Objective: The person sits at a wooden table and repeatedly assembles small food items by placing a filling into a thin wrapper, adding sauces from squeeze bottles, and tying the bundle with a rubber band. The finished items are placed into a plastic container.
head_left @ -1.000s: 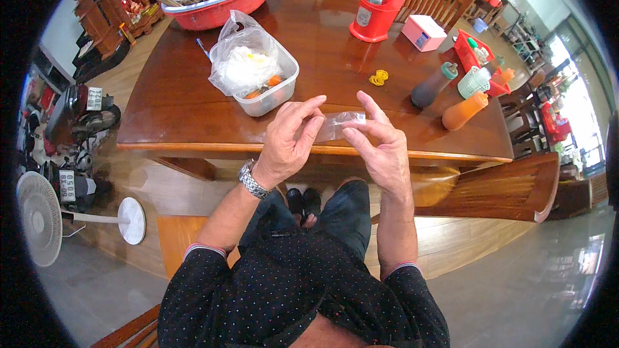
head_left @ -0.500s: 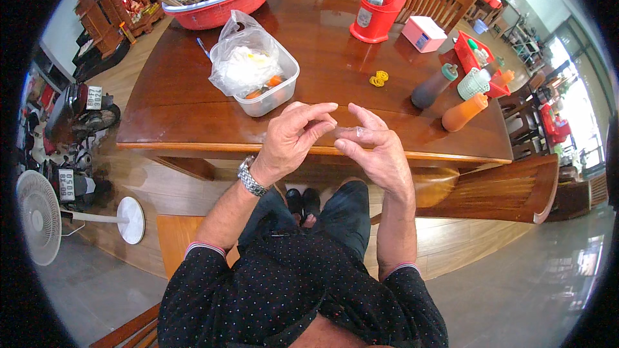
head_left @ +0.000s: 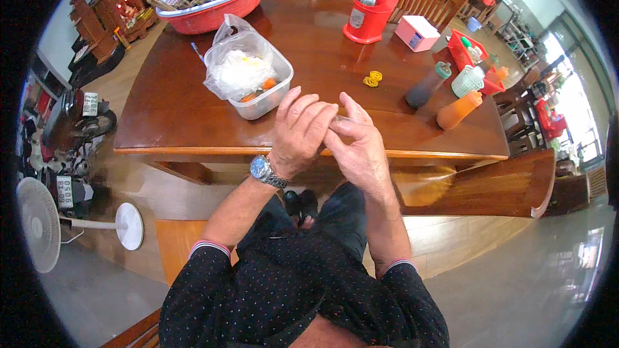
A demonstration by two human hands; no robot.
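Over the table's front edge my two hands meet. My left hand (head_left: 298,132), with a metal-band watch (head_left: 267,171) on the wrist, has its back turned up and its fingers closed against the right fingertips. What its fingers hold is hidden. My right hand (head_left: 360,148) is closed in a pinch, with a small clear plastic piece (head_left: 345,120) showing faintly at its fingers. Just beyond my left hand stands a clear plastic tub (head_left: 281,90), with a knotted-looking plastic bag (head_left: 240,67) of white contents and orange pieces (head_left: 269,83) in it.
On the table (head_left: 309,45) are yellow rubber bands (head_left: 372,79), a dark sauce bottle (head_left: 427,87), an orange bottle (head_left: 459,111), a pink box (head_left: 416,33), a red utensil holder (head_left: 371,16) and a red basin (head_left: 219,13) of chopsticks. A wooden chair (head_left: 483,187) stands at right.
My hands have come together from slightly apart. The left has rolled so its back faces up, and its fingers now meet the right fingertips. The view has shifted slightly.
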